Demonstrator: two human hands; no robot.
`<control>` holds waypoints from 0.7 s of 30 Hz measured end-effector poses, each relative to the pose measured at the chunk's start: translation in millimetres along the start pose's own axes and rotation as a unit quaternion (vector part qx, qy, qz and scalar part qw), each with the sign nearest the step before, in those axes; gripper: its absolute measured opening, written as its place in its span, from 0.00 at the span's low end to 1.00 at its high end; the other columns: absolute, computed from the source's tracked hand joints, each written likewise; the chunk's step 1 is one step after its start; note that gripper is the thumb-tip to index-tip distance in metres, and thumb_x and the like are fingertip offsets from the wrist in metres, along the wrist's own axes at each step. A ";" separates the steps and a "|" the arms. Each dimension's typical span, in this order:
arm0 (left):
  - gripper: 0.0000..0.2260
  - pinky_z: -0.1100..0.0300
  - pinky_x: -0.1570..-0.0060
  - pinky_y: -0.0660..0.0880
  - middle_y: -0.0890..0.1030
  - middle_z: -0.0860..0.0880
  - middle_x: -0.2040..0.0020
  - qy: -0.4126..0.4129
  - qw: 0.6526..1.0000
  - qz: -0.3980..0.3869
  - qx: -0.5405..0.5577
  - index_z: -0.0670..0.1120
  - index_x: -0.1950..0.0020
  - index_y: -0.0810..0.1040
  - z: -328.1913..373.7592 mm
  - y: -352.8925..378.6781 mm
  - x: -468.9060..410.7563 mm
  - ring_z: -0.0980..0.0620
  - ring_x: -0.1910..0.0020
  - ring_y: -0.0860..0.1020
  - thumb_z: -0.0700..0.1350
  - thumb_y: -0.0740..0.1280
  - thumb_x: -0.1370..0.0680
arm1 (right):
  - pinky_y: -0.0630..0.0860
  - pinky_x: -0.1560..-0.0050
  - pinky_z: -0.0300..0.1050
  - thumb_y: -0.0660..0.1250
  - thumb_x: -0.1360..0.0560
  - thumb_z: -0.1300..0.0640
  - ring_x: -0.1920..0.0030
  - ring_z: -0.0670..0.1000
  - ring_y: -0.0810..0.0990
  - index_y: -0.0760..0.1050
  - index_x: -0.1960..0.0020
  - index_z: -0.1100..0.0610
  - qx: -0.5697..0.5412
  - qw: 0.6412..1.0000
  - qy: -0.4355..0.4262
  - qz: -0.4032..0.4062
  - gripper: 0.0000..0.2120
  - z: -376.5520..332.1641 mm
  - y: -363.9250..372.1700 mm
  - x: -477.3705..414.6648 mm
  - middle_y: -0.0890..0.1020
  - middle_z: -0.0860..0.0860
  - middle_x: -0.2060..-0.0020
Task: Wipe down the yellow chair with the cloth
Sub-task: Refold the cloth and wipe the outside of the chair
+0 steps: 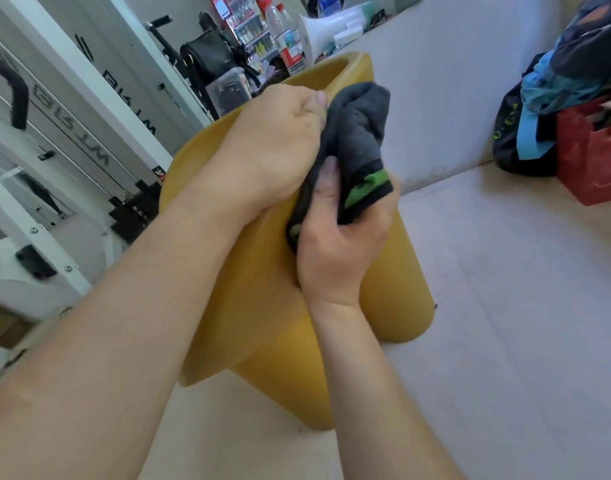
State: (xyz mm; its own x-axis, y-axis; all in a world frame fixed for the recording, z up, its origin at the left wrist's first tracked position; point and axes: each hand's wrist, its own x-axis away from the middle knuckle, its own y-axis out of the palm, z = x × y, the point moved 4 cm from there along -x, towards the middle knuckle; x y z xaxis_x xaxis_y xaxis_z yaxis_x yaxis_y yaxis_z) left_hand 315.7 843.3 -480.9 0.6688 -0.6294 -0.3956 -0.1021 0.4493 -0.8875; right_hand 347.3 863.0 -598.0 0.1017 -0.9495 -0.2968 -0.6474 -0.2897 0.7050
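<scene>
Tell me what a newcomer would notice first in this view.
The big yellow chair fills the middle, standing on a pale floor. Right in front of it both hands share a bunched dark cloth with green trim: the left hand closed on its upper part, the right hand on its lower end. A red crate sits far right.

The room is bright and evenly lit, soft daylight with no hard shadows; only a faint dark patch sits under the yellow chair (262, 306). Pale walls and floor look washed out. The white rack (54, 140) at the left bends with the wide lens, and the far clutter is softly blurred.
</scene>
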 end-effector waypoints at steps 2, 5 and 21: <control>0.16 0.59 0.40 0.70 0.76 0.55 0.39 -0.008 0.997 -0.077 -0.009 0.51 0.33 0.72 -5.8 -3.4 14.7 0.59 0.43 0.73 0.52 0.55 0.18 | 0.73 0.46 0.36 0.67 0.23 0.55 0.49 0.41 0.78 0.73 0.49 0.44 -0.007 0.995 0.100 0.018 0.06 21.6 -7.5 -9.4 0.79 0.45 0.52; 0.25 0.77 0.45 0.66 0.63 0.78 0.39 -0.010 0.994 -0.106 0.015 0.69 0.26 0.49 -18.2 -7.4 66.8 0.75 0.46 0.70 0.60 0.53 0.22 | 0.75 0.40 0.44 0.64 0.21 0.51 0.44 0.47 0.80 0.74 0.38 0.54 -0.006 0.934 0.355 0.029 0.14 81.5 -24.1 -1.5 0.81 0.48 0.47; 0.22 0.78 0.43 0.65 0.75 0.71 0.50 0.067 0.991 0.018 0.118 0.56 0.25 0.61 -27.6 19.5 65.9 0.77 0.48 0.70 0.55 0.57 0.19 | 0.75 0.39 0.48 0.66 0.22 0.55 0.42 0.49 0.80 0.77 0.41 0.56 -0.036 0.988 0.148 0.028 0.12 18.1 -18.8 -1.5 0.82 0.51 0.45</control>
State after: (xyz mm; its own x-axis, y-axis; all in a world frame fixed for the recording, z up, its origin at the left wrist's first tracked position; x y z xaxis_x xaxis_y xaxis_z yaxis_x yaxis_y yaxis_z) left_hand 337.5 793.0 -530.8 0.5619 -0.6822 -0.4678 0.0623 0.5988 -0.7985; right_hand 345.6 872.1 -622.4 0.2901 -0.9550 -0.0618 -0.6041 -0.2328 0.7621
